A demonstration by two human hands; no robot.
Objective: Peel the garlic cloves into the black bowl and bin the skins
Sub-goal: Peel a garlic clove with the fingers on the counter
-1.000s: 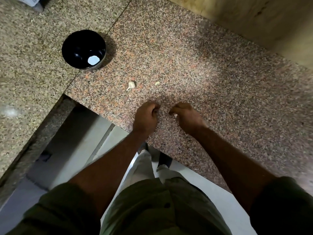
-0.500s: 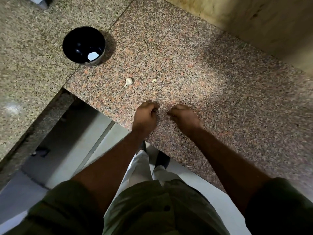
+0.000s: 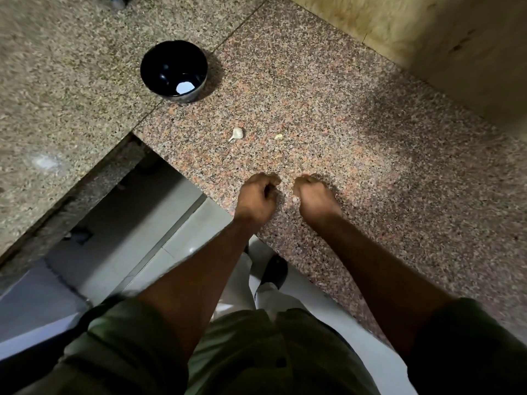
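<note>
Beyond both fists, garlic clove, scrap

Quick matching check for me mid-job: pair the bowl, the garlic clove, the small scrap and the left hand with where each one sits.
Things:
1. bowl
2. garlic clove
3. scrap
4. left hand

Places:
A. at the counter's near edge, curled
B. far left, on the seam between slabs
C. on the counter, between bowl and hands
D. just right of the clove

Pairs: 1-B, 2-C, 3-D, 4-A
</note>
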